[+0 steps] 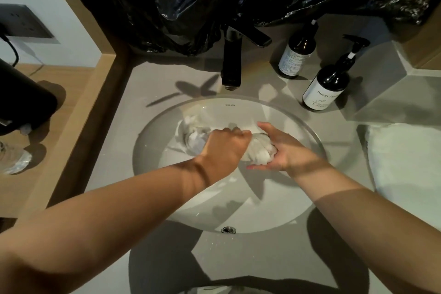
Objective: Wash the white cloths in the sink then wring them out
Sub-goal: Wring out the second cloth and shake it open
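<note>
Above the sink [250, 212], the left hand [223, 148] is fisted round one end of the bunched white cloth [256, 150]; the right hand [284, 153] cups and grips the other end. Recommended: twist the hands in opposite directions, keeping the cloth low so runoff stays inside.

Counter [262, 260], pump bottle [327, 87], brown bottle [296, 56], white cloth [405, 162]

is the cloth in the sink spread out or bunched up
Bunched up: the white cloth is balled between the left hand and right hand, over the sink.
</note>
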Action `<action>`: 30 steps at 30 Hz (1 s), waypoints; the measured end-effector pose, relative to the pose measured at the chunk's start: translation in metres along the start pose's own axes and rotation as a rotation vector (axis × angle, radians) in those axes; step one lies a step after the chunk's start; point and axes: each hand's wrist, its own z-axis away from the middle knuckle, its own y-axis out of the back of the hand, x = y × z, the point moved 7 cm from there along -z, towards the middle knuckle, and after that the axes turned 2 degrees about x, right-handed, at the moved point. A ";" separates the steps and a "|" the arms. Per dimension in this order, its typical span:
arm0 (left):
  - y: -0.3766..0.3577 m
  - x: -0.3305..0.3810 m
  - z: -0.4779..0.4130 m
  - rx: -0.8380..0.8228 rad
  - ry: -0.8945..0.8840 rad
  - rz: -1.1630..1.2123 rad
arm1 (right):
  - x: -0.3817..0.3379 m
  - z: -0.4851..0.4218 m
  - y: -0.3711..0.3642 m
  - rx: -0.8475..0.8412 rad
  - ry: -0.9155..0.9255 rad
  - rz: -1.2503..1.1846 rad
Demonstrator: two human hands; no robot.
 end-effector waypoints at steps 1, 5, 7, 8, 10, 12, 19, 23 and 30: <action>-0.004 -0.002 -0.001 -0.026 0.028 0.037 | -0.002 0.000 -0.003 0.042 0.035 0.042; -0.016 -0.021 -0.003 -0.112 0.226 0.272 | -0.022 0.012 -0.010 0.323 0.316 0.149; -0.025 -0.024 -0.003 -0.205 0.281 0.490 | -0.028 0.014 -0.011 0.399 0.415 0.077; -0.029 -0.024 -0.003 -0.255 0.297 0.606 | -0.030 0.014 -0.011 0.409 0.447 0.051; -0.037 -0.025 -0.002 -0.356 0.322 0.782 | -0.030 0.014 -0.012 0.405 0.489 0.042; -0.042 -0.025 0.000 -0.406 0.348 0.926 | -0.033 0.015 -0.013 0.394 0.532 0.061; -0.052 -0.018 0.011 -0.517 0.442 1.292 | -0.041 0.018 -0.027 0.360 0.653 0.303; -0.056 -0.014 0.016 -0.608 0.449 1.447 | -0.043 0.021 -0.035 0.333 0.692 0.391; -0.055 -0.008 0.027 -0.801 0.406 1.646 | -0.046 0.025 -0.049 0.304 0.824 0.514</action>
